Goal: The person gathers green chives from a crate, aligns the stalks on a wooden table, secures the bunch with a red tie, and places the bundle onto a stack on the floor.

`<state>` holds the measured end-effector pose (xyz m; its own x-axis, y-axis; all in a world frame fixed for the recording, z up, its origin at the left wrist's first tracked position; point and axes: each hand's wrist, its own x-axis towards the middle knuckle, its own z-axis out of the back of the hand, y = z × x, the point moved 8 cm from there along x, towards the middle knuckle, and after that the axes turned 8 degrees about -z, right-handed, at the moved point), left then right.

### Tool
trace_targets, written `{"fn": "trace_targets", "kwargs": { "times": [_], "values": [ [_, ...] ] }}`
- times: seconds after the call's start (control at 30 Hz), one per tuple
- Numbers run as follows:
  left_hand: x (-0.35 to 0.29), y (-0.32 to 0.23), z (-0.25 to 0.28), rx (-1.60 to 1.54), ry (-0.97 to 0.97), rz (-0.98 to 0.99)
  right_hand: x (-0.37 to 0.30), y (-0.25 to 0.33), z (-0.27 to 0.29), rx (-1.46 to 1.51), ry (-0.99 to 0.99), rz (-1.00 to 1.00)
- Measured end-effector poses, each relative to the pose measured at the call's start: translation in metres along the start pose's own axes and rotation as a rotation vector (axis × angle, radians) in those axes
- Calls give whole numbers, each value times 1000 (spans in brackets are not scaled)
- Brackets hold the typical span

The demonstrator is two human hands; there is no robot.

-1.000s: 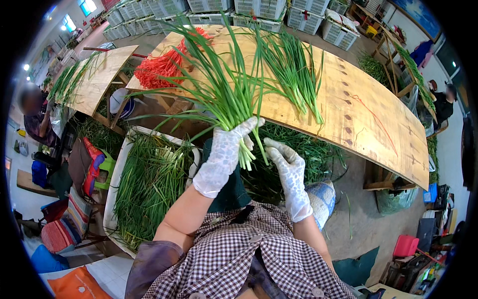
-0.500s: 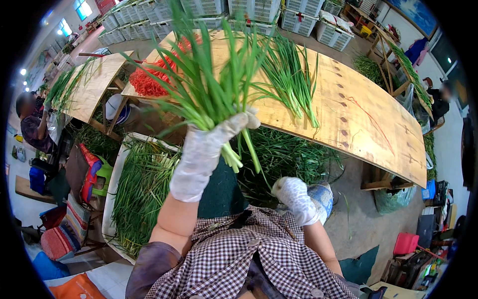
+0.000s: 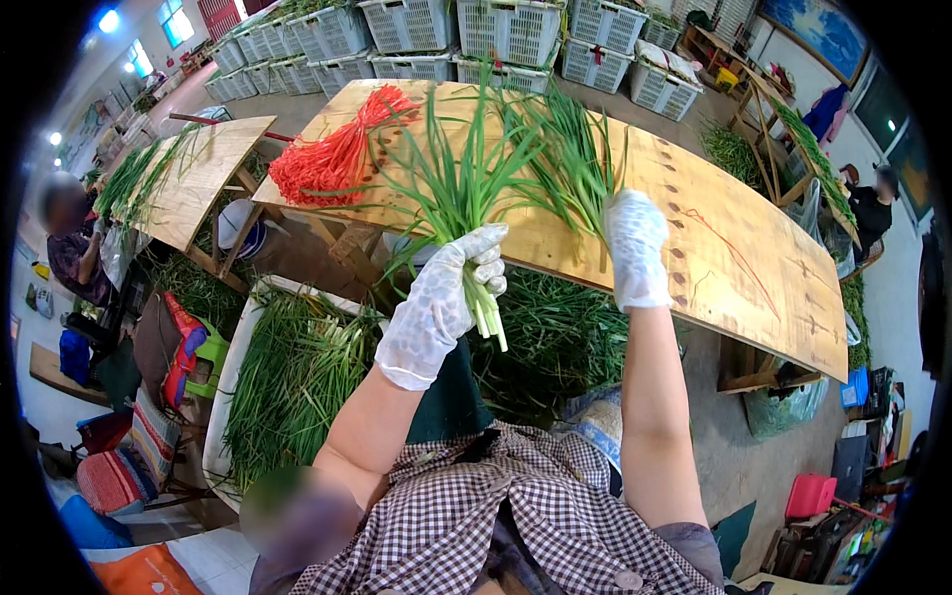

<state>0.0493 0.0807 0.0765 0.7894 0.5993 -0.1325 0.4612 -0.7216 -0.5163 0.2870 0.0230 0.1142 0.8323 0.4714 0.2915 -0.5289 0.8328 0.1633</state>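
Observation:
My left hand [image 3: 466, 268], in a white patterned glove, is closed around a bunch of garlic chives [image 3: 461, 183]. The leaves point up and away, and the pale cut ends stick out below my fist. A second pile of garlic chives [image 3: 570, 154] lies on the wooden table [image 3: 734, 238], leaves toward the far edge. My right hand [image 3: 636, 243], gloved the same way, is closed at the near stem ends of that pile, which it partly hides. Its fingertips are turned out of sight.
Red ties [image 3: 327, 164] lie heaped at the table's left end, and loose red strands [image 3: 739, 260] on its right part. A white tub [image 3: 220, 397] of greens stands at my left. More greens [image 3: 555, 332] lie under the table edge. Stacked crates [image 3: 506, 35] line the back.
My right hand has moved up from near my lap to the pile on the table. My left hand has lowered slightly and shifted right with its bunch, whose leaves are less blurred.

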Motion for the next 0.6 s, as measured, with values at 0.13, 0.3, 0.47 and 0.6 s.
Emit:
{"fn": "trace_targets", "kwargs": {
  "times": [0.13,0.3,0.47,0.6],
  "values": [
    [2,0,18,42,-120,-54,-35,-27,-10,944,376,-212],
    [1,7,50,93,-289,-93,-139,-6,-56,1896,1303,-388],
    [2,15,52,81,-296,-71,-148,-12,-33,2817,1430,36],
    [1,14,54,147,-304,-95,-155,6,-68,2281,1223,-365]
  ]
}}
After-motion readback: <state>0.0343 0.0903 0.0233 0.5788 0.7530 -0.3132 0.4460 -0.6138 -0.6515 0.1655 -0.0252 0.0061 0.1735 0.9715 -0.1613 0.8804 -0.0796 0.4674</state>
